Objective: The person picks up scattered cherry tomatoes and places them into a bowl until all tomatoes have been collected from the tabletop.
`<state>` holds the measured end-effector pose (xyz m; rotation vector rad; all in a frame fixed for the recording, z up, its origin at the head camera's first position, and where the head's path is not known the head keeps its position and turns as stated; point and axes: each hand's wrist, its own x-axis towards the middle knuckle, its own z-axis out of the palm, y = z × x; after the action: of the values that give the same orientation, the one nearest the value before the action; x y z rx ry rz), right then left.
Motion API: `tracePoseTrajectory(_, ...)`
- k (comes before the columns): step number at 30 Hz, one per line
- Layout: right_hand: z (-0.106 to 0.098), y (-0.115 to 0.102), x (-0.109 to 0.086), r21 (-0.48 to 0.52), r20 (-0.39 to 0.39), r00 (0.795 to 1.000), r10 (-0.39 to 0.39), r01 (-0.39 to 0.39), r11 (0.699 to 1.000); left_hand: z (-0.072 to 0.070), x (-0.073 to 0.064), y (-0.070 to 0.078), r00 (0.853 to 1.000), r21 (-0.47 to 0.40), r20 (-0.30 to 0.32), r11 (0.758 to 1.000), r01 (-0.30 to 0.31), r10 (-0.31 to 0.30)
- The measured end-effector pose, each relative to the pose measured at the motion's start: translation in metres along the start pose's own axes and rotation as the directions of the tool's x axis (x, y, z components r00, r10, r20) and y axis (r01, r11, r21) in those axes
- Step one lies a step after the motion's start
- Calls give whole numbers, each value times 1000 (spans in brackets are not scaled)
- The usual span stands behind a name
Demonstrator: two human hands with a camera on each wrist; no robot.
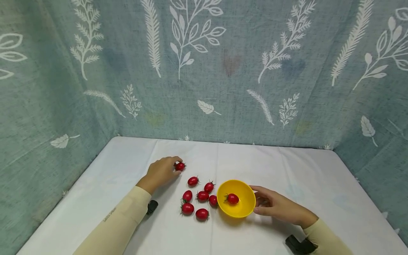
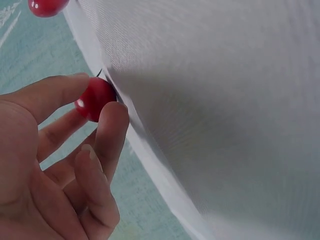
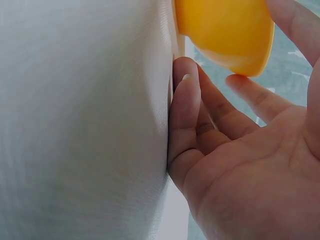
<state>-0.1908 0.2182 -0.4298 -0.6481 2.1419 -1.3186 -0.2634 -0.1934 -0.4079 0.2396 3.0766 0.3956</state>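
My left hand (image 1: pixel 162 170) is at the far left of the loose tomatoes and pinches a red cherry tomato (image 1: pixel 180 166) between thumb and fingers. The left wrist view shows that tomato (image 2: pixel 97 100) low against the white cloth, thumb on one side and a fingertip on the other. A yellow bowl (image 1: pixel 222 208) stands upright with one cherry tomato (image 1: pixel 233 199) inside. My right hand (image 1: pixel 275 205) rests beside the bowl's right side, thumb and index fingertip touching it. In the right wrist view, its other fingers bend loosely near the cloth, holding nothing.
Several cherry tomatoes lie loose left of the bowl, including one (image 1: pixel 192 181) near the left hand and one (image 1: pixel 213 201) close against the bowl. A white cloth (image 1: pixel 264 166) covers the table. A patterned green-blue curtain (image 1: pixel 204 92) surrounds its back and sides.
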Motion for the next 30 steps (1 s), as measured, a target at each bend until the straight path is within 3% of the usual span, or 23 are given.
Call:
tracePoseTrajectory(22,-1,-5,3,-24,-7,1000,3,-3,1000,-5,-2,1,1000,-28,-3,1000,10,-10)
tracePoseTrajectory(30,0,-2,1,-30,-13,1000,12,-12,999,-10,-11,15,999,-56,-39,998,-4,2)
